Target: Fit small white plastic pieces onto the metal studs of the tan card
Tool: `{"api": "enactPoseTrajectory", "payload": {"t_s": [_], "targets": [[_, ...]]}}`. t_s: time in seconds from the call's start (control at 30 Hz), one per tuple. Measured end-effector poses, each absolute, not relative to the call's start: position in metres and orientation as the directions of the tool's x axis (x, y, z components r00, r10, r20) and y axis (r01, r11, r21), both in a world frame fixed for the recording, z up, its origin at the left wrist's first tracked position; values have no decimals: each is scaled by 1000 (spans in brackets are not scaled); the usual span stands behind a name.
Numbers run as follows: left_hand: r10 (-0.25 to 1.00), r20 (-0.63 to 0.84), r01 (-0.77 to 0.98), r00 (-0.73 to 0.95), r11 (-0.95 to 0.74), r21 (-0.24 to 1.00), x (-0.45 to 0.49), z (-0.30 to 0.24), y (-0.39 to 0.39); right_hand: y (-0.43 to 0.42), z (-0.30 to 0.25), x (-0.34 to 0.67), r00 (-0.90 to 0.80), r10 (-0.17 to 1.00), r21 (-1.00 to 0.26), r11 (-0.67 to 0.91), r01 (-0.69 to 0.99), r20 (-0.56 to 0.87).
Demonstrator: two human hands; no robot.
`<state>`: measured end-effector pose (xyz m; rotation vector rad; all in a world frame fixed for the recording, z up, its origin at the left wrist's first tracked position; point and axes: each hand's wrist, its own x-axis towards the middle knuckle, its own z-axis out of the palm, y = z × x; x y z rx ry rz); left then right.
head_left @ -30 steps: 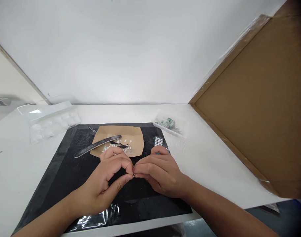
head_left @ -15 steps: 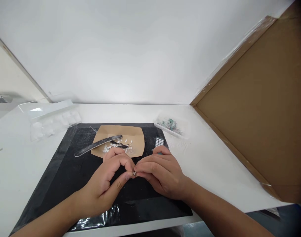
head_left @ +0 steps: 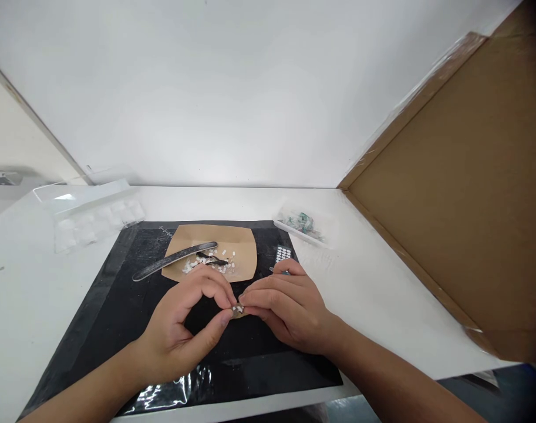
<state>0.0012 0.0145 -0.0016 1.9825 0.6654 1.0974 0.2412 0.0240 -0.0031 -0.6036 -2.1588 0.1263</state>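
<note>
Above the black mat [head_left: 268, 376], a small, thin brownish piece with white patches [head_left: 238, 310] is pinched between both hands; I cannot make out its exact kind. My left hand [head_left: 184, 323] grips its left end with thumb and forefinger. The right end sits in the fingertips of my right hand [head_left: 289, 305]. Just beyond the hands lies a tan card tray [head_left: 243, 241] holding white bits [head_left: 192, 264] and dark strips [head_left: 212, 258]. A curved dark nail file [head_left: 175, 258] rests across the tray's left edge.
A sheet of white oval stickers [head_left: 283, 252] lies behind my right hand, partly hidden. At the back right stands a clear tray of small packets [head_left: 305, 223]. A clear compartment box [head_left: 100, 220] is at the back left. A cardboard panel [head_left: 461, 194] walls the right side.
The fingers of my left hand have shifted slightly left and loosened their curl, so more of the small piece shows between the hands. My right hand has barely moved.
</note>
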Motion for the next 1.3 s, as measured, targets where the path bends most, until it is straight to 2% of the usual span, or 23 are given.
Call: {"api": "enactPoseTrajectory", "payload": {"t_s": [0.37,0.77,1.3], "targets": [[667,546,99,507,-675,732,6,0,21,24,-2,243,-515,464,-281,875,394,721],[695,412,139,589,-590,796,2,5,18,23,-2,244,-522,439,-246,884,399,731],[785,312,39,535,-392,919,5,-3,12,22,0,243,-506,435,-256,886,386,745]]}}
